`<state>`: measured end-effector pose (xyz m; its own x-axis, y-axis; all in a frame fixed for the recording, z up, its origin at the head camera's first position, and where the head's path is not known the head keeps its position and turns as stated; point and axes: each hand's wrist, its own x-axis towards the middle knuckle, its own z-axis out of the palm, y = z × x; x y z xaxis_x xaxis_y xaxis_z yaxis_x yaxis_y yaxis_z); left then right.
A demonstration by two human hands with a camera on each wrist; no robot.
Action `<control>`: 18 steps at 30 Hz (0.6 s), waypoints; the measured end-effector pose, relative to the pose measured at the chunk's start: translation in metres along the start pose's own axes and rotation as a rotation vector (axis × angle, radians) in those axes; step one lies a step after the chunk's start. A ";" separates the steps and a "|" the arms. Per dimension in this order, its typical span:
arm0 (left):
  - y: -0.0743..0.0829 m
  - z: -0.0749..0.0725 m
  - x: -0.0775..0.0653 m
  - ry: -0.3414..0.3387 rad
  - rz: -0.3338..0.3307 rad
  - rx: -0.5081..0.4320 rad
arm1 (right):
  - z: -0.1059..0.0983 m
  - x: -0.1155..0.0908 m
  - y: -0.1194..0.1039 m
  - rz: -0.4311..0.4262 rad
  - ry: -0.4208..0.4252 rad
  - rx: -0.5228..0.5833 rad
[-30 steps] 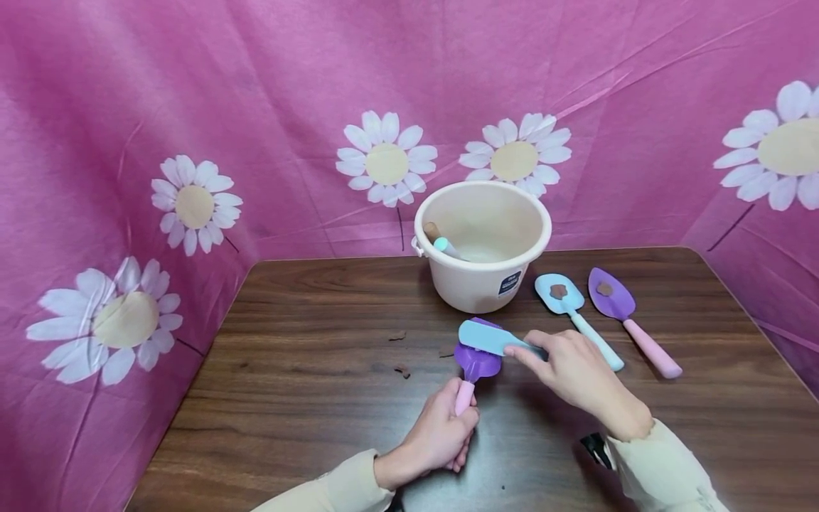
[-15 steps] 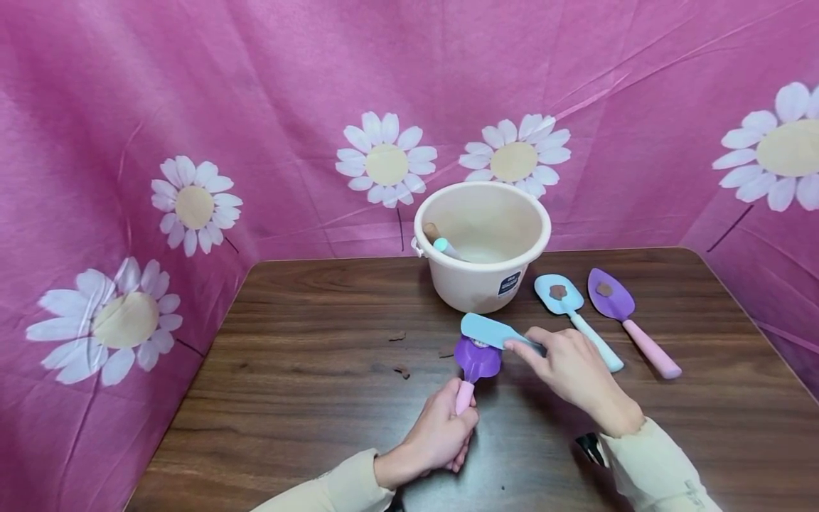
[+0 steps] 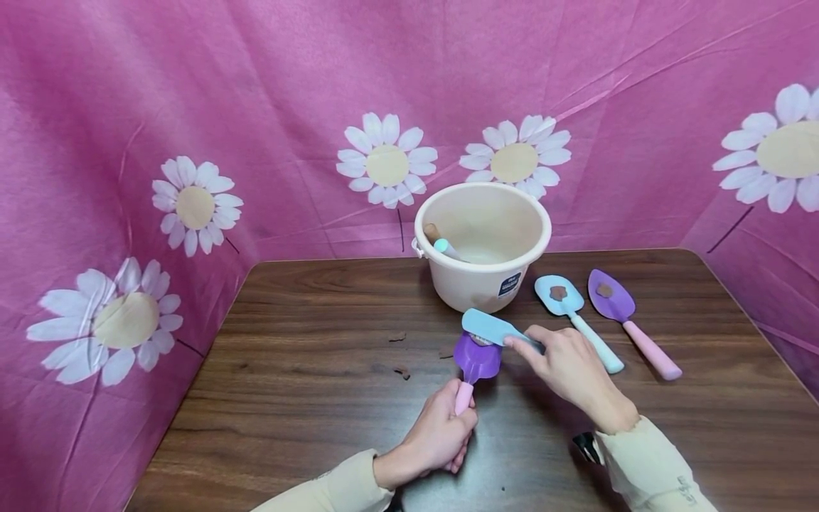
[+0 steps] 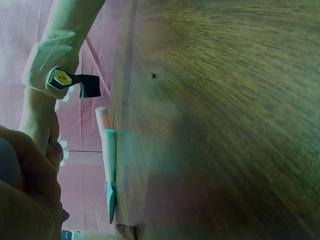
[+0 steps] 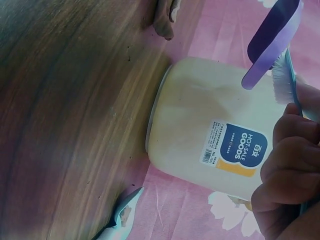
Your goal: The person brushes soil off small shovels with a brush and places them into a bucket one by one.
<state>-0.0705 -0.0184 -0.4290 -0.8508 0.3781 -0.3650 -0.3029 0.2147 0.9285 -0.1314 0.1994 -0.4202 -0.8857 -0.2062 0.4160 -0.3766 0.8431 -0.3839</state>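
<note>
In the head view my left hand [image 3: 437, 428] grips the pink handle [image 3: 464, 398] of a small purple garden shovel [image 3: 476, 361], its blade pointing away from me. My right hand [image 3: 569, 366] holds a light-blue brush [image 3: 489, 328], fingers curled round its handle. The brush lies across the far end of the shovel's blade, bristles down, and covers that end. From the right wrist, white bristles [image 5: 282, 82] show right at the edge of the purple blade [image 5: 275, 42]. In the left wrist view the left hand [image 4: 30, 185] is dark and what it holds is mostly hidden.
A cream bucket [image 3: 473, 284] with sticks or handles inside stands just beyond the brush. To its right lie a light-blue shovel [image 3: 579, 316] and a purple shovel with a pink handle [image 3: 630, 320], each bearing a brown bit. Brown scraps [image 3: 402, 371] lie left on the wooden table [image 3: 288, 398].
The brush has slid from the middle of the purple blade to its far end, baring more of the blade. The left hand has stayed nearly in place, the blade tilting slightly.
</note>
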 end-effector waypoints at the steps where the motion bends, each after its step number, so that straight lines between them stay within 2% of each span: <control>1: 0.000 0.000 0.000 0.000 -0.001 0.001 | 0.000 0.000 0.000 0.004 -0.001 0.001; 9: 0.001 -0.002 -0.001 -0.003 -0.004 0.004 | 0.005 0.004 0.004 0.022 0.010 0.019; 18: 0.004 -0.002 -0.003 -0.015 0.019 0.052 | -0.002 0.009 0.012 0.101 0.035 -0.021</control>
<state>-0.0701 -0.0207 -0.4241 -0.8494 0.3958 -0.3490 -0.2638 0.2544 0.9304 -0.1436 0.2088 -0.4192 -0.9087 -0.1030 0.4046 -0.2802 0.8687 -0.4084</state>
